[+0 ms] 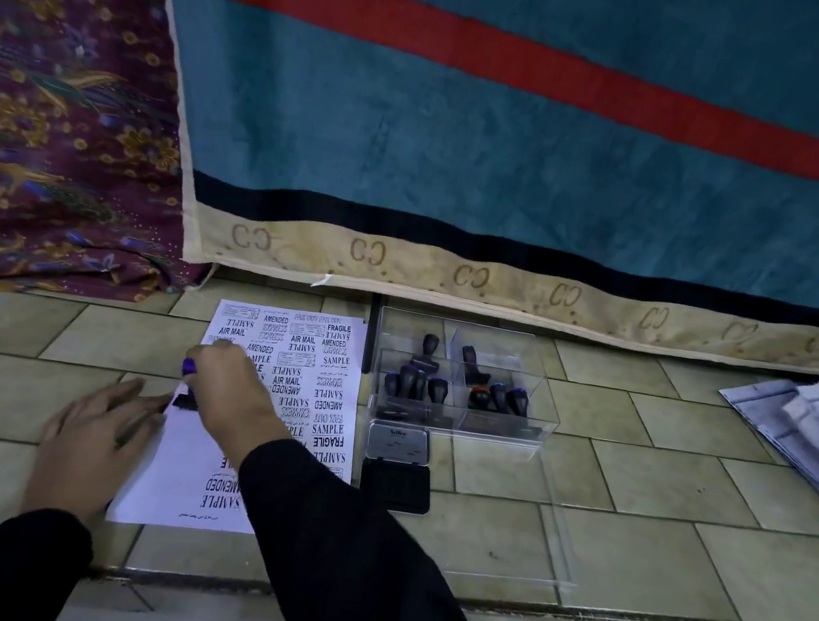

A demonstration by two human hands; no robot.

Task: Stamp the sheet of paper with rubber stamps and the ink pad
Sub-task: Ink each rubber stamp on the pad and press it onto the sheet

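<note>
The right hand grips a rubber stamp by its handle over the sheet. The left hand, open-palmed, pins the sheet's left edge; such thin paper probably slides easily.

head camera looks forward and down, close over tiled floor.

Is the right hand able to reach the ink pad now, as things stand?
Probably yes. The ink pad lies open just right of the paper, with nothing on it. The right hand holds a stamp on the paper's left edge, so it must only lift and cross the sheet.
</note>
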